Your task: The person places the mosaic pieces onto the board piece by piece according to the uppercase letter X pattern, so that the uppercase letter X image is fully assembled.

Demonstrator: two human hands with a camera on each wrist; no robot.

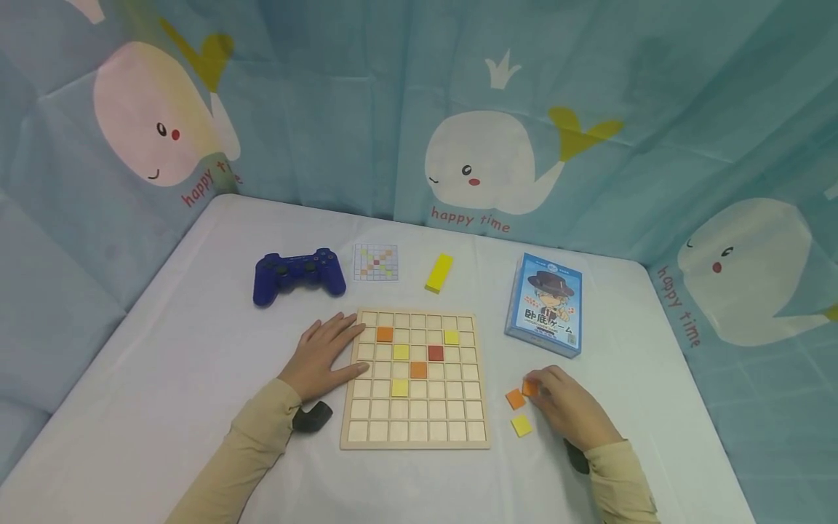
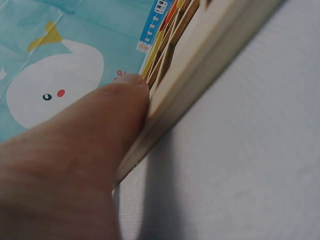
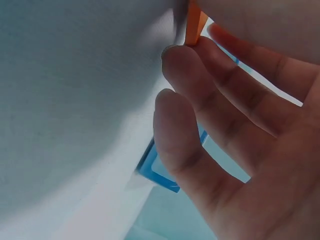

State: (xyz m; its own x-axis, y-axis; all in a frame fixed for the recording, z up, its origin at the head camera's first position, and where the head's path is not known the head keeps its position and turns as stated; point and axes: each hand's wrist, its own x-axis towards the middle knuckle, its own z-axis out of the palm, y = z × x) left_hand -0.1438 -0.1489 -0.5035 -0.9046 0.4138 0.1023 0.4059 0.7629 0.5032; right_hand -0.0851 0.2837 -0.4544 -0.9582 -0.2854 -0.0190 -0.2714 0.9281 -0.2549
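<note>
A wooden grid board [image 1: 415, 445] lies on the white table, with several orange, yellow and red square tiles in its cells, among them a red tile [image 1: 436, 353]. My left hand [image 1: 322, 358] rests on the board's left edge, fingers spread and straight. In the left wrist view the thumb [image 2: 117, 107] lies against the wooden rim [image 2: 200, 65]. To the right of the board, my right hand [image 1: 568, 404] pinches an orange tile [image 3: 194, 25] between thumb and fingertips. Beside it on the table lie another orange tile [image 1: 515, 399] and a yellow tile [image 1: 521, 425].
Behind the board are a blue game controller [image 1: 297, 275], a small printed pattern card [image 1: 376, 263] and a yellow block [image 1: 439, 273]. A blue game box [image 1: 545, 306] lies beyond my right hand. A whale-print curtain [image 1: 327, 109] borders the table.
</note>
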